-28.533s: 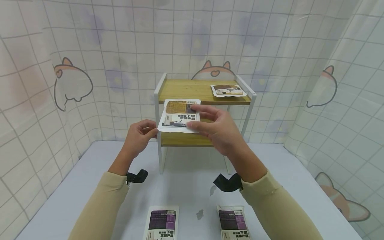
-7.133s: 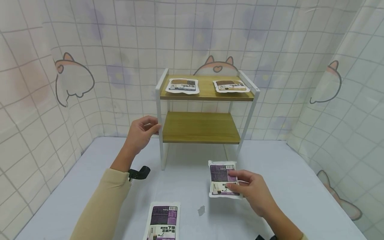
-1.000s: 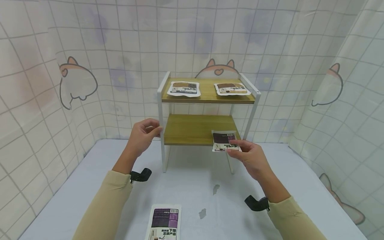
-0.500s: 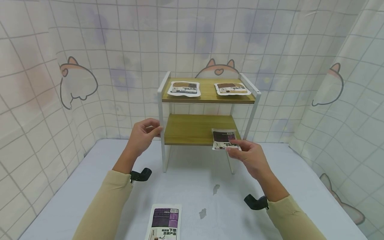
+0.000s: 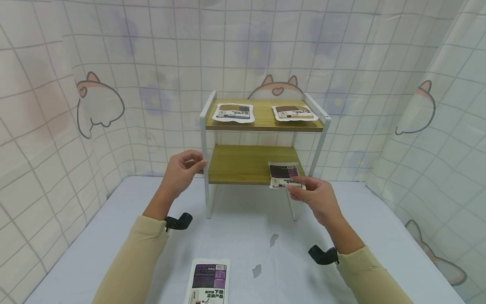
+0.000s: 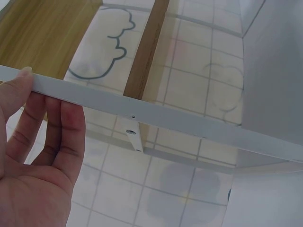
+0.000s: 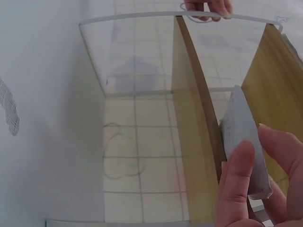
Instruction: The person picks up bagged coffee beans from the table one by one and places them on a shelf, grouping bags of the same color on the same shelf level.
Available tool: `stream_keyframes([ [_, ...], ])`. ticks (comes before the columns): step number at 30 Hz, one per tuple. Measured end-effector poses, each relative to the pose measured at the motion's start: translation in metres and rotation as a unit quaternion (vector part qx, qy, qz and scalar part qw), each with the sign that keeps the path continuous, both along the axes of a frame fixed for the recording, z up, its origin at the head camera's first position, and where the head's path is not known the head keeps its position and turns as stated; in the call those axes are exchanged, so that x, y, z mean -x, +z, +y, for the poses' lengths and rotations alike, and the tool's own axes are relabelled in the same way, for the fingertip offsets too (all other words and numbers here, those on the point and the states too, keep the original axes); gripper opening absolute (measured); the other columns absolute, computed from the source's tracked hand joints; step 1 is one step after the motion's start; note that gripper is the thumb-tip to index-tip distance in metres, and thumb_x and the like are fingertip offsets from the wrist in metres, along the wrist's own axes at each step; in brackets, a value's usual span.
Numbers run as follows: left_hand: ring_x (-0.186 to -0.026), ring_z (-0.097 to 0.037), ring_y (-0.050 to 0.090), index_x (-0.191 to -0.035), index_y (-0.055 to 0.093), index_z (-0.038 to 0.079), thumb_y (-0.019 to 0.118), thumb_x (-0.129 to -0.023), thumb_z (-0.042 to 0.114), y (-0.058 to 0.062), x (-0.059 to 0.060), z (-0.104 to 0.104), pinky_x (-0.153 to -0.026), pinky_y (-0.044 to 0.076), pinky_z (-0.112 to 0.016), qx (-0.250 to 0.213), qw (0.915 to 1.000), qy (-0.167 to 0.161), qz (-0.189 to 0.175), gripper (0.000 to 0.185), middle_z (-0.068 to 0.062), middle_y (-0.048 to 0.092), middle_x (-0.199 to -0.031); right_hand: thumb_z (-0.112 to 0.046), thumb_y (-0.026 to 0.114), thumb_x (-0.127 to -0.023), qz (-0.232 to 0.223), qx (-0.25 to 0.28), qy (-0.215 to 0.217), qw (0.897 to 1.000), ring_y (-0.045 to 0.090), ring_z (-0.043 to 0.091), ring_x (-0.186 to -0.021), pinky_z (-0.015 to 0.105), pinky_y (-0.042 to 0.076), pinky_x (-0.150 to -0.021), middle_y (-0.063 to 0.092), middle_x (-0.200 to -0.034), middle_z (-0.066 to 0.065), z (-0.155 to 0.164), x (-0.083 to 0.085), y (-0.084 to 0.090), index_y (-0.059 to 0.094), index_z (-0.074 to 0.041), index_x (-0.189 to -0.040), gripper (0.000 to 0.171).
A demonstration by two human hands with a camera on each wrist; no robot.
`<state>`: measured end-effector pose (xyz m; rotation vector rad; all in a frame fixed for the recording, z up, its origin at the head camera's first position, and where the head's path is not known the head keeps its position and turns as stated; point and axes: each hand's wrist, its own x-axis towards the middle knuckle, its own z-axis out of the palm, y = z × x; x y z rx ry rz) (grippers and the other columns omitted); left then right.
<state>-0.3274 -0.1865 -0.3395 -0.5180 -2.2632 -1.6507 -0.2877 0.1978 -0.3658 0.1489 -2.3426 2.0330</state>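
A two-tier rack (image 5: 206,139) with white frame and wooden shelves stands at the back of the table. My left hand (image 5: 183,169) grips its front left post (image 6: 142,113). My right hand (image 5: 312,195) pinches a purple-labelled white packet (image 5: 284,175) by its near edge; the packet (image 7: 244,142) lies partly on the lower shelf (image 5: 243,164) at its front right corner. Two brown-labelled packets (image 5: 233,112) (image 5: 295,112) lie on the top shelf.
Another purple-labelled packet (image 5: 208,281) lies on the pale table (image 5: 243,236) near its front edge. A tiled curtain with cat prints (image 5: 98,105) walls in the back and both sides. Small dark marks (image 5: 273,240) spot the table centre.
Over the last second my right hand has pushed the purple packet slightly farther onto the lower shelf. The left hand has stayed on the post.
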Motion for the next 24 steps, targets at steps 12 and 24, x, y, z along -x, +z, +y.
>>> stream_keyframes([
  [12,-0.099,-0.018,0.072,-0.113,0.07,0.004,0.07,-0.099,0.019,0.001,-0.0011,0.0004,-0.086,0.06,-0.024,0.006,1.0,0.002,-0.004,0.021,-0.009,0.065,-0.105,-0.03,0.081,-0.089,-0.01,-0.009,-0.025,1.0,0.067,0.021,-0.1,0.025,0.061,-0.086,0.052,-0.143,0.016,-0.0033,0.0032,-0.0018,0.065,-0.001,-0.135,0.056],
  [24,-0.099,-0.018,0.072,-0.111,0.071,0.005,0.069,-0.099,0.018,0.0007,-0.0004,0.0001,-0.086,0.06,-0.024,0.007,1.0,0.003,-0.002,0.019,-0.01,0.066,-0.106,-0.032,0.082,-0.088,0.01,-0.011,-0.058,0.998,0.074,0.013,-0.08,0.023,0.062,-0.079,0.06,-0.12,0.014,-0.007,0.0043,-0.0046,0.069,-0.002,-0.129,0.053],
])
